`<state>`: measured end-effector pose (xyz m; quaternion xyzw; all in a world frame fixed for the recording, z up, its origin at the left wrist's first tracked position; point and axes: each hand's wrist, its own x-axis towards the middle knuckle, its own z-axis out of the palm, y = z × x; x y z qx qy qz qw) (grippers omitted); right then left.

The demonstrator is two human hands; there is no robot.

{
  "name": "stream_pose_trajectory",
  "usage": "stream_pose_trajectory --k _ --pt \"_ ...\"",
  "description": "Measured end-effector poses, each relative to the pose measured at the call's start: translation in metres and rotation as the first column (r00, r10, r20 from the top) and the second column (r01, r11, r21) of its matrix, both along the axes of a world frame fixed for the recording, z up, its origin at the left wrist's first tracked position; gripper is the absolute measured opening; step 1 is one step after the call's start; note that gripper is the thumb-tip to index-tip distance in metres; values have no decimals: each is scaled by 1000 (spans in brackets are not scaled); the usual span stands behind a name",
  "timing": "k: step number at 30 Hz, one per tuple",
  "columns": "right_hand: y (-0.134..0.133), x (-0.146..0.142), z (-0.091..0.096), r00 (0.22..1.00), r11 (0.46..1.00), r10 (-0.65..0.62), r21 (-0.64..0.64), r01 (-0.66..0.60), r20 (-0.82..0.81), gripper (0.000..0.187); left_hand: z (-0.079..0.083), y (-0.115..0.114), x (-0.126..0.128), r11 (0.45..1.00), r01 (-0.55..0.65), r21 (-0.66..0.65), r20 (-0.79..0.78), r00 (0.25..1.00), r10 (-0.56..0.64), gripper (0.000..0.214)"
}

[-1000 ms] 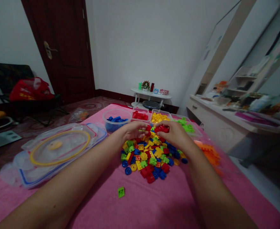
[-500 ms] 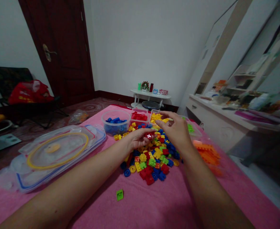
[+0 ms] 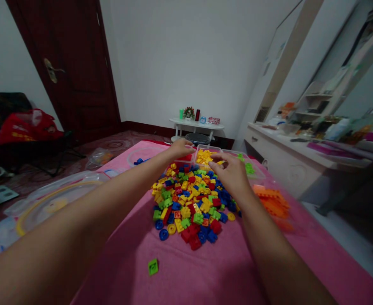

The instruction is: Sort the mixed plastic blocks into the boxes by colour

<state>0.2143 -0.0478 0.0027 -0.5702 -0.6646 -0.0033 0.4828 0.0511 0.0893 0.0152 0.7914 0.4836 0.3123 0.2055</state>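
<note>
The left hand [image 3: 180, 149] is over the box of red bricks [image 3: 186, 158], fingers reaching away; I cannot tell if they pinch anything; the right hand [image 3: 231, 169] has its thumb and fingers spread apart, by the near right corner of the box of yellow bricks [image 3: 203, 156]; so left is nearer red, right nearer yellow; the big mixed pile [image 3: 188, 197] sits on the person's side of both boxes, bricks pointing every way; one green brick [image 3: 153, 267] lies alone, closer to the person.
</note>
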Motion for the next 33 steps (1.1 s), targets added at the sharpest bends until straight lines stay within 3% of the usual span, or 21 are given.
stream_pose_trajectory --k 2,4,7,9,12,16,19,22,24,26,28,30,33 --pt "5 1 -11 998 997 -2 -77 7 63 21 -14 -15 3 992 103 69 -105 990 -95 28" --pt "8 -2 -25 986 988 60 -151 -37 153 22 -30 -31 5 981 186 59 -127 976 -178 22" --pt "9 -14 -44 925 962 209 -237 -137 316 36 -50 -47 3 970 242 9 -23 970 -242 27" --pt "7 -22 -52 873 942 266 -302 -146 409 33 -58 -54 -1 963 267 -36 64 962 -265 29" --pt "4 -28 -54 825 936 258 -342 -85 503 23 -65 -59 -8 961 268 -74 94 961 -261 25" --pt "1 -29 -49 801 954 175 -301 6 572 26 -69 -63 -13 969 239 69 13 971 -240 22" --pt "1 -29 -49 827 960 156 -280 2 540 17 -72 -64 -15 967 211 144 -92 976 -200 23" --pt "1 -28 -49 882 967 137 -255 -21 450 4 -72 -64 -16 967 188 174 -154 975 -162 28" --pt "3 -25 -46 923 969 122 -246 -32 364 3 -69 -64 -18 970 165 179 -116 982 -146 31" --pt "4 -22 -40 968 971 114 -231 -61 224 8 -61 -64 -19 980 144 139 -21 990 -143 32" --pt "4 -18 -30 993 967 121 -225 -120 -10 17 -51 -66 -21 989 148 -14 159 977 -144 29" --pt "3 -14 -21 930 945 135 -239 -225 -341 26 -40 -68 -22 938 228 -260 428 898 -100 22" --pt "0 -10 -11 627 889 102 -212 -405 -772 29 -31 -73 -24 740 469 -482 718 696 27 10"
